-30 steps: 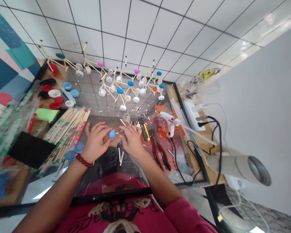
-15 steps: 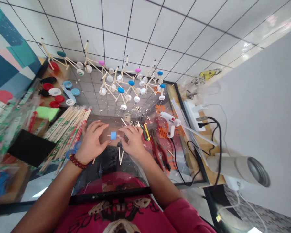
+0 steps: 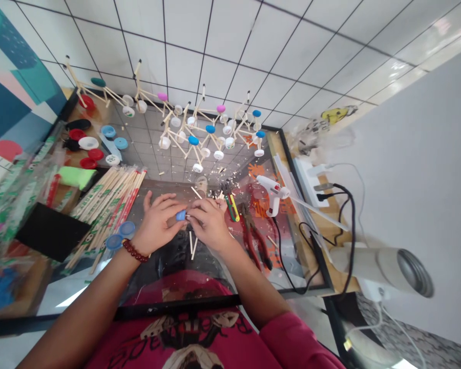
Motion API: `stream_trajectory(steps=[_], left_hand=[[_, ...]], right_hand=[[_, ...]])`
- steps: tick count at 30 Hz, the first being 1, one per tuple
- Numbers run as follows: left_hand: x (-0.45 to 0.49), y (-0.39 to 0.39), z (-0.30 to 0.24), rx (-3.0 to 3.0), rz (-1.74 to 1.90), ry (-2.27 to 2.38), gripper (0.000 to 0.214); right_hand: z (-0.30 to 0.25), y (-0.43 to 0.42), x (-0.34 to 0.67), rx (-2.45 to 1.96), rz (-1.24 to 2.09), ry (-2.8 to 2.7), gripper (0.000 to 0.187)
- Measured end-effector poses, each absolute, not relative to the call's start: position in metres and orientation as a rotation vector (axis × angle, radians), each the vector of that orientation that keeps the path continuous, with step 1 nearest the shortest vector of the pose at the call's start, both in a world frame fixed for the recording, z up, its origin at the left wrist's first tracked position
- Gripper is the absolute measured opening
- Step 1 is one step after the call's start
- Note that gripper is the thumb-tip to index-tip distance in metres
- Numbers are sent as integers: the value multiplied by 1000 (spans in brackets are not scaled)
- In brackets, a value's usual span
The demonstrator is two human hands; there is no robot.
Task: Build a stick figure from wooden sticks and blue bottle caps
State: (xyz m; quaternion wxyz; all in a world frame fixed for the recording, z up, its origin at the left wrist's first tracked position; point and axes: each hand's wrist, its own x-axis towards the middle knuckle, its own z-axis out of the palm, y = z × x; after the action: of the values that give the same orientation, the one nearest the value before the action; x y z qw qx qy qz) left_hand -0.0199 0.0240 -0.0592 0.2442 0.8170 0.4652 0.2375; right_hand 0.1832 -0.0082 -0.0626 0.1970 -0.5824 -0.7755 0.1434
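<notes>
A small blue cylinder is between my two hands, above the middle of the table. In the earlier view a thin light stick shows at both its ends. My left hand, with a beaded bracelet at the wrist, closes thumb and forefinger around its left side. The fingers of my right hand pinch its right end, where the stick is mostly hidden. Two light wooden sticks lie just below my hands. Blue round caps rest left of my left hand.
Wrapped chopsticks lie at left, beside a black sheet. Stick figures with colored caps stand along the back. On the right are cutters, red-handled pliers, a white glue gun with its cord, and a power strip.
My left hand has moved right and closed its fingers on the blue cylinder, which has tilted slightly. My right hand stays at its right end. The view has shifted a little.
</notes>
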Motion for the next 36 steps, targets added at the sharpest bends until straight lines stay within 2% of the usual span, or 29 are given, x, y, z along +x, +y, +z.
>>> stream_trajectory(steps=[13,16,19,21,27,36], left_hand=[[-21,24,-59,2247,616,1289,26],[-26,24,-58,2262,562,1270,47],[-36,24,-53,2265,551,1237,70],[-43,24,-48,2257,601,1203,66],[-60,30,-34,2176,817,1344,46],[-52,23,-32,2134,842,1524,28]], right_hand=[[-72,-7,183,-1600,413,-2171,15],[-72,-7,185,-1586,415,-2112,20],[-67,-9,190,-1575,384,-2043,42],[-62,-10,194,-1578,337,-1993,48],[-49,-10,205,-1607,167,-1812,35],[-38,-16,204,-1728,259,-1888,30]])
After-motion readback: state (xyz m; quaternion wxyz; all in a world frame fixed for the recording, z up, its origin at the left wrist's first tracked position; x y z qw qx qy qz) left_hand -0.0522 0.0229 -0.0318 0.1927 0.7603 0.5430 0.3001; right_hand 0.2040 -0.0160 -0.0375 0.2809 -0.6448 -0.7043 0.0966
